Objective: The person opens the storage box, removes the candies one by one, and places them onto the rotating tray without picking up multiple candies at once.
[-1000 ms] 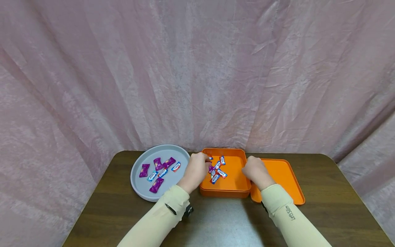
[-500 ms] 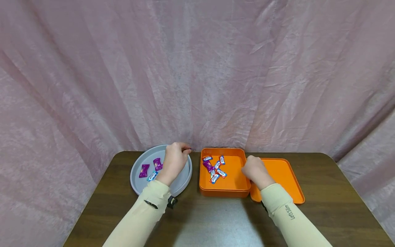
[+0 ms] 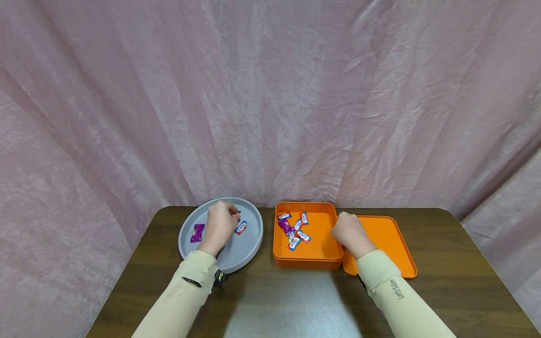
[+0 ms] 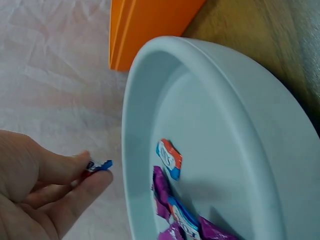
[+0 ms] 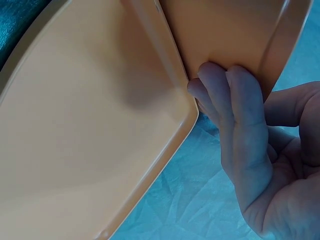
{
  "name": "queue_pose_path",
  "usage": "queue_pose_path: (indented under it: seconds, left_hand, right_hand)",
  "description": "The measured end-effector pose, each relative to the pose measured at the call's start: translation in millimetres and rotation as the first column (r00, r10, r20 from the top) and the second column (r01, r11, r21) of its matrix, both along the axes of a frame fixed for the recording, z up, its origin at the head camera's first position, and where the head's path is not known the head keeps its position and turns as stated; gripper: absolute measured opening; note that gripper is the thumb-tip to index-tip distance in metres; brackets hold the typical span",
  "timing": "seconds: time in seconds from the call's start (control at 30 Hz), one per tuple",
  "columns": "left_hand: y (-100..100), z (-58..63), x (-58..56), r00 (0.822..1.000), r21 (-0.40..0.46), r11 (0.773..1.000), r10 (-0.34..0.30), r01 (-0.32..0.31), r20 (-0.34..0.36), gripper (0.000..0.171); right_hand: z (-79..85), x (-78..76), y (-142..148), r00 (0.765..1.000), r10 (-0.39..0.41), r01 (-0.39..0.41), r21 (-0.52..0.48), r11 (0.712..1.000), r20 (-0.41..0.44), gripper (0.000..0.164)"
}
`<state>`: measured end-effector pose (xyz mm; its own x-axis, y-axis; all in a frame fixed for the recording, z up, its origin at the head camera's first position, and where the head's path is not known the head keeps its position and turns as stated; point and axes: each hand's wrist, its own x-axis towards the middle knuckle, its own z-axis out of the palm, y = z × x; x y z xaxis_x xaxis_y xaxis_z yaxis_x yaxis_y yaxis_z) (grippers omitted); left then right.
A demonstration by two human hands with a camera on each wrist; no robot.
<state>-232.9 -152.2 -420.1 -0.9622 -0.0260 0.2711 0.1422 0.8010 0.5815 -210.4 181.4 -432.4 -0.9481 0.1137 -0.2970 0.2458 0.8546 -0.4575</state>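
Observation:
My left hand point(image 3: 217, 225) is over the round grey tray point(image 3: 253, 244). In the left wrist view its thumb and forefinger pinch a small blue-and-red wrapped candy point(image 4: 100, 166), mostly covered by the fingers. On the tray lie a blue-and-red candy point(image 4: 170, 159), another blue one point(image 4: 184, 220) and several purple-wrapped candies point(image 3: 197, 233). At the right, my right hand point(image 3: 350, 233) grips the right wall of the orange box point(image 3: 308, 264), fingers on the outer side in the right wrist view point(image 5: 245, 115). Inside the box sit several blue-and-red candies point(image 3: 303, 236) and a purple candy point(image 3: 285, 227).
Just right of the box lies a flat orange lid point(image 3: 389, 244) with a raised rim, partly behind the right wrist. All of it stands along the far part of a dark wooden table point(image 3: 456, 253). A pink curtain point(image 3: 270, 103) hangs behind the far edge.
My left hand has moved left from over the box to over the tray. The purple candy in the box, partly covered by it before, now shows fully. The right hand has stayed at the box wall.

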Motion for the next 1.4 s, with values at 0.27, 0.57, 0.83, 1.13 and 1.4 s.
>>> queue_pose_path:
  seconds: [0.27, 0.57, 0.83, 1.13, 1.4]
  left_hand:
    - [-12, -11.1, 1.0, 0.998, -0.129, 0.991, 0.034, -0.027, 0.052, 0.012]
    - [-15, -19.8, 4.3, 0.969, -0.138, 0.990, 0.048, -0.015, 0.243, 0.011]
    - [-14, -24.0, 5.3, 0.960, -0.182, 0.983, 0.026, 0.026, 0.280, 0.014]
    - [-15, -26.2, 5.9, 0.962, -0.253, 0.967, 0.029, 0.042, 0.271, 0.020]
    - [-14, -27.6, 5.1, 0.964, -0.308, 0.951, 0.076, 0.007, 0.255, 0.019]
  right_hand:
    - [0.3, 0.2, -1, 1.000, -0.002, 0.002, -0.003, 1.000, -0.002, 0.018]
    - [-1.0, -0.3, 0, 1.000, 0.001, -0.001, 0.012, 1.000, -0.002, 0.019]
    - [-2.4, -1.4, 0, 1.000, 0.003, -0.003, 0.021, 1.000, -0.005, 0.019]
    - [-3.1, -1.8, 0, 1.000, 0.002, -0.001, 0.016, 1.000, -0.014, 0.017]
    - [-3.7, -0.4, 0, 1.000, 0.003, -0.003, 0.015, 1.000, -0.017, 0.016]
